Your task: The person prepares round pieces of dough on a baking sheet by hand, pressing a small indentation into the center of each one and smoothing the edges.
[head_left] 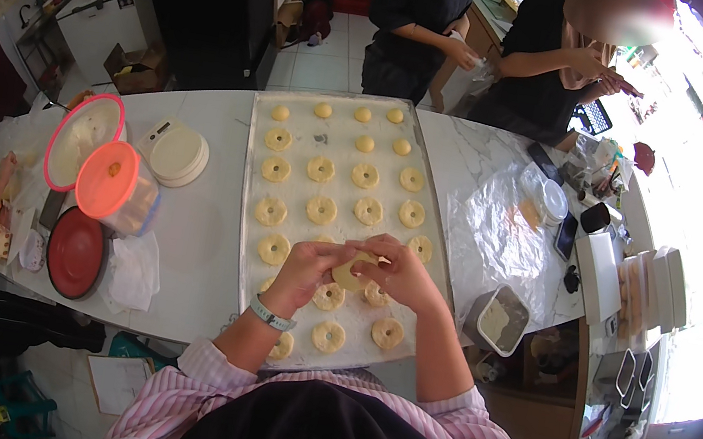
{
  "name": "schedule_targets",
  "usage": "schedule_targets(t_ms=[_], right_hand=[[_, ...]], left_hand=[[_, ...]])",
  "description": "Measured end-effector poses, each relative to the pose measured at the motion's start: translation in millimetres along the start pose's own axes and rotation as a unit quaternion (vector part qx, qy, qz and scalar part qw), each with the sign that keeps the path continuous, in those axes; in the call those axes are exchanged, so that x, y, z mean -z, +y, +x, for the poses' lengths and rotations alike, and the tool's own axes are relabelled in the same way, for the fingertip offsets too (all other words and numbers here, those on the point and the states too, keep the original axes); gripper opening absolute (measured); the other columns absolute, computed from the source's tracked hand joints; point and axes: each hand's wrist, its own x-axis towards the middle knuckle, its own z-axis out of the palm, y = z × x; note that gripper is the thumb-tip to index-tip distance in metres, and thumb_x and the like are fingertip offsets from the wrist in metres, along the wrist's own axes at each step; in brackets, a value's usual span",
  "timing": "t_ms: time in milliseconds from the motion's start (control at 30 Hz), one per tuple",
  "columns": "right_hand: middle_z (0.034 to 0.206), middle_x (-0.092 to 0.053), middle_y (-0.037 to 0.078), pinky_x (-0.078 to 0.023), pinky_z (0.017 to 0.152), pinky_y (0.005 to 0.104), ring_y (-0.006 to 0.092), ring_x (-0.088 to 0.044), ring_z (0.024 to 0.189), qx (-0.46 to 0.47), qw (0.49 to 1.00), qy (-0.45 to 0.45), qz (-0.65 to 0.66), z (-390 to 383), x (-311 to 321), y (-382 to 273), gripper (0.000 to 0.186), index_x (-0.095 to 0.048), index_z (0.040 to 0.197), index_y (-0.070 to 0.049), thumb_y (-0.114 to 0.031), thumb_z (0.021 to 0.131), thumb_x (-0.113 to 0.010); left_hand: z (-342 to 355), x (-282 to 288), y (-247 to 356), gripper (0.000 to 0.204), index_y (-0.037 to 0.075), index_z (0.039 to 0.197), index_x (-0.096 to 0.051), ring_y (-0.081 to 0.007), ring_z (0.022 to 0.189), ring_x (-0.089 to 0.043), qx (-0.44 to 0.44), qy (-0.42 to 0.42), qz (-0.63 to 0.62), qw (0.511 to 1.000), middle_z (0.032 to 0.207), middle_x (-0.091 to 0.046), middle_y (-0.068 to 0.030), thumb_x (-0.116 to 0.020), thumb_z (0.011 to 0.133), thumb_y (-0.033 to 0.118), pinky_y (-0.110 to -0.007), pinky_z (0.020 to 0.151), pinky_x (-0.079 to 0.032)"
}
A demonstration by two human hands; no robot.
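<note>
While both hands (310, 270) (403, 275) hold it, round dough (348, 277) faces upward.

You have strong daylight entering at the right of the frame, burnt out to white toward the upper right and glaring off the clear plastic sheet (489, 229) on the desk (204, 241), while the far left is dimmer, fisheye curvature bends straight edges toward a black rim, and blur covers one person's head (623, 16).
</note>
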Motion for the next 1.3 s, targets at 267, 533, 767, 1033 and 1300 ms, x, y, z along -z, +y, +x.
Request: schedule_targets(t_ms=[267, 533, 767, 1033, 1300], right_hand=[[0.090, -0.061, 0.003, -0.046, 0.069, 0.0212, 0.0095, -0.060, 0.077, -0.032, 0.997, -0.001, 0.071, 1, 1, -7, 0.034, -0.060, 0.116, -0.001, 0.000, 0.082, -0.063], [0.100, -0.056, 0.007, -0.045, 0.070, 0.0255, 0.0158, -0.058, 0.084, -0.015, 0.999, -0.030, 0.000, 3, 8, 4, 0.036, -0.061, 0.114, -0.006, -0.004, 0.078, -0.064], [0.095, -0.058, 0.006, -0.045, 0.072, 0.0272, 0.0165, -0.057, 0.082, 0.044, 0.993, -0.087, -0.072, 6, 14, 4, 0.036, -0.062, 0.113, -0.009, -0.007, 0.078, -0.064], [0.088, -0.061, 0.002, -0.047, 0.073, 0.0241, 0.0104, -0.060, 0.083, -0.050, 0.998, -0.004, 0.040, 6, 16, -4, 0.037, -0.058, 0.118, -0.004, -0.005, 0.082, -0.063], [0.097, -0.064, 0.005, -0.048, 0.076, 0.0245, 0.0104, -0.062, 0.086, -0.055, 0.997, -0.023, 0.043, 7, 8, -4, 0.030, -0.059, 0.114, 0.000, -0.004, 0.085, -0.061]], left_hand=[[3, -2, 2, 0.022, -0.004, 0.096, -0.064, -0.0159, 0.082, -0.064, -0.002, -0.020, 0.009, 1.000, 0.088, -0.065, -0.0086, -0.066, 0.083, 0.014, -0.028, 0.075, -0.053], [3, -10, 3, 0.025, -0.006, 0.094, -0.065, -0.0137, 0.077, -0.064, -0.017, -0.005, 0.002, 1.000, 0.084, -0.066, -0.0080, -0.071, 0.079, 0.013, -0.024, 0.066, -0.053], [1, -11, 3, 0.022, -0.004, 0.096, -0.065, -0.0130, 0.076, -0.064, 0.008, 0.000, 0.034, 0.999, 0.087, -0.066, -0.0075, -0.070, 0.079, 0.009, -0.023, 0.066, -0.053], [-2, -5, 7, 0.027, -0.005, 0.108, -0.060, -0.0145, 0.087, -0.063, 0.019, -0.061, -0.034, 0.997, 0.097, -0.065, -0.0104, -0.063, 0.082, 0.004, -0.023, 0.077, -0.050], [3, 0, 2, 0.027, -0.007, 0.106, -0.060, -0.0173, 0.087, -0.063, 0.012, -0.023, -0.065, 0.998, 0.096, -0.064, -0.0113, -0.062, 0.086, 0.011, -0.027, 0.076, -0.051]])
